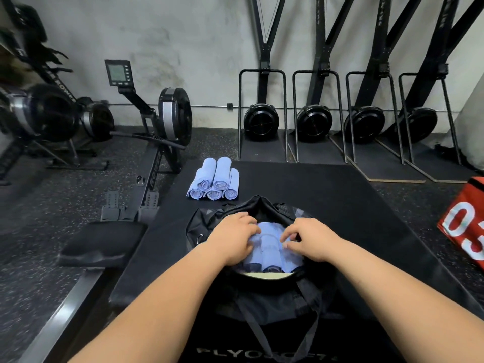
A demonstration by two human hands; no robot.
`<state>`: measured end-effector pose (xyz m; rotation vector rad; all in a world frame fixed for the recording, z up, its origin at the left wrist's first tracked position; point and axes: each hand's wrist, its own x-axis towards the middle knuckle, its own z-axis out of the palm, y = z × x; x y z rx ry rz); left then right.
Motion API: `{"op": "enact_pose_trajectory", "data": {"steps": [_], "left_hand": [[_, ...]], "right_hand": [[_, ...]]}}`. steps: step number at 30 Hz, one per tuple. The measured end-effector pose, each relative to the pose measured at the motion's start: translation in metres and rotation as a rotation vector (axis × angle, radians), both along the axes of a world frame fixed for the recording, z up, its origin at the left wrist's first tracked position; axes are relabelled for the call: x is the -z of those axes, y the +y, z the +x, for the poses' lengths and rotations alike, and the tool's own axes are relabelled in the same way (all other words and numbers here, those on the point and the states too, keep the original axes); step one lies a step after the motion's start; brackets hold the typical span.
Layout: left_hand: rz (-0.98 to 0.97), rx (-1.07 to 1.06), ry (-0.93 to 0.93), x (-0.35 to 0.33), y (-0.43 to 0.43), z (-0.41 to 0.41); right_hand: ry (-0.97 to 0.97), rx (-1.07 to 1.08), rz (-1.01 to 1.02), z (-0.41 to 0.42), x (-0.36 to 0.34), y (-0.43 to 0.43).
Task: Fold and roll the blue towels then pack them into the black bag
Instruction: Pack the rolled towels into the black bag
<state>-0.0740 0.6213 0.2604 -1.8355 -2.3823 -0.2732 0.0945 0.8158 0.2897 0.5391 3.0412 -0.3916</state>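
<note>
On the black box [340,205] the bag [207,226] sits open with several blue rolls [269,247] already inside. Five more, the stack [214,182], wait just beyond it. The left hand [233,239] curves over the rolls, and the right hand [311,242] pinches one with bent fingertips. They are probably best pressed snugly side by side, leaving room for the stack.

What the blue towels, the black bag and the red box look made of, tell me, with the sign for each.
Blue towels: soft woven cloth, matte, likely microfibre or cotton; they roll tight and show spiral ends. Black bag: thin synthetic fabric, probably nylon, faint sheen, crumpled and slack, with webbing straps. Red box: likely vinyl over foam, smooth, printed white numerals; uncertain.
</note>
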Motion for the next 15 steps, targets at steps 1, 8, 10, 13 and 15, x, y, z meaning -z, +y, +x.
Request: {"op": "enact_pose_trajectory", "data": {"steps": [1,8,10,13,15], "left_hand": [[0.019,-0.011,0.029,-0.002,-0.005,-0.003],[0.175,-0.133,0.051,-0.015,-0.021,-0.028],[0.223,-0.179,0.004,-0.019,-0.025,-0.036],[0.241,-0.275,-0.068,-0.021,-0.031,-0.05],[0.232,-0.343,-0.112,-0.017,-0.035,-0.063]], "right_hand": [[0.049,0.014,-0.021,-0.003,-0.004,0.001],[0.285,0.061,-0.062,-0.051,-0.03,-0.002],[0.297,0.064,-0.068,-0.068,-0.034,-0.005],[0.32,0.077,-0.049,-0.095,-0.038,-0.01],[0.329,0.08,-0.045,-0.116,-0.039,-0.014]]}}
